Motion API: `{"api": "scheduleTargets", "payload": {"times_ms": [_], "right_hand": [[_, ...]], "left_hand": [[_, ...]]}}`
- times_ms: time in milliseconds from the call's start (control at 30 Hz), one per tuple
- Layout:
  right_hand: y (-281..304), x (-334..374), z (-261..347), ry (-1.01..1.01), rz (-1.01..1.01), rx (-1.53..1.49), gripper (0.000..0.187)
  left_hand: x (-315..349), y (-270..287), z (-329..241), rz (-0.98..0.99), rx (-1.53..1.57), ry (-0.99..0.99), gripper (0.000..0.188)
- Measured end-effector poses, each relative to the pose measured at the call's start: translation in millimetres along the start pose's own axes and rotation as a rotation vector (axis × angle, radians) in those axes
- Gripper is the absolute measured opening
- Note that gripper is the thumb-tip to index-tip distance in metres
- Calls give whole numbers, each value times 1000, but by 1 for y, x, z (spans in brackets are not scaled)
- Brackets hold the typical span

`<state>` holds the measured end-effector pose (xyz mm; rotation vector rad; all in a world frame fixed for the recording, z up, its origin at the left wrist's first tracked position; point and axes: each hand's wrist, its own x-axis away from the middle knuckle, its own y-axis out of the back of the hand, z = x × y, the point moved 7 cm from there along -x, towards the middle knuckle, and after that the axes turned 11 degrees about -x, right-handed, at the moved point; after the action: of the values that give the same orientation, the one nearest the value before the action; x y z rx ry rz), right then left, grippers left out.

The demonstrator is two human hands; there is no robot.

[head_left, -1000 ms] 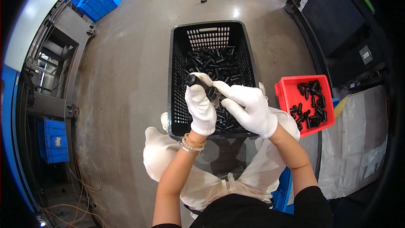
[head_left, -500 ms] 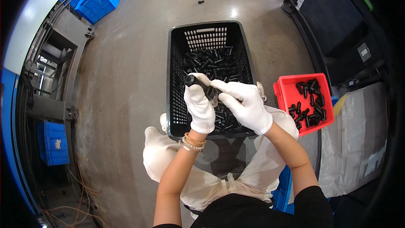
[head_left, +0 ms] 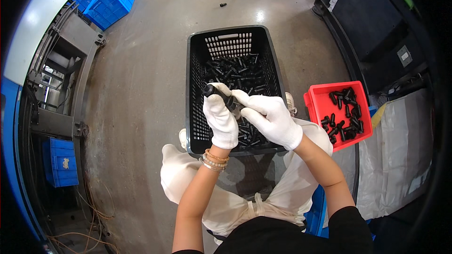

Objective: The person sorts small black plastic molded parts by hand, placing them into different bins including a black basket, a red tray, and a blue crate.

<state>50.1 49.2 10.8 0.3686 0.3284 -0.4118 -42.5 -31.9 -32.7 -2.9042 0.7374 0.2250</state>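
Holding one black part over the black basket — left hand gripped it, right hand pinched its end — so drops fell back in.

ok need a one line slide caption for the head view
Two white-gloved hands, left and right, hold a black part over a black basket of similar parts, red tray alongside.

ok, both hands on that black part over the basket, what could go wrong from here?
1. The left hand and right hand hold the black part in fingertips only, in loose gloves; it could slip into the black basket and be lost among similar pieces.
2. The red bin sits off to the right, so a carry across could drop the part on the floor.
3. The basket sits close against the knees; a leg shift might nudge it.
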Motion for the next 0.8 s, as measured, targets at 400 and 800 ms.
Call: {"api": "scheduleTargets", "payload": {"times_ms": [400, 800], "right_hand": [[-1, 1, -22, -106, -114, -297, 29], [91, 3, -62, -274, -177, 291, 29]], "left_hand": [[3, -5, 0, 10, 68, 14, 55], [3, -29, 1, 308, -222, 21, 10]]}}
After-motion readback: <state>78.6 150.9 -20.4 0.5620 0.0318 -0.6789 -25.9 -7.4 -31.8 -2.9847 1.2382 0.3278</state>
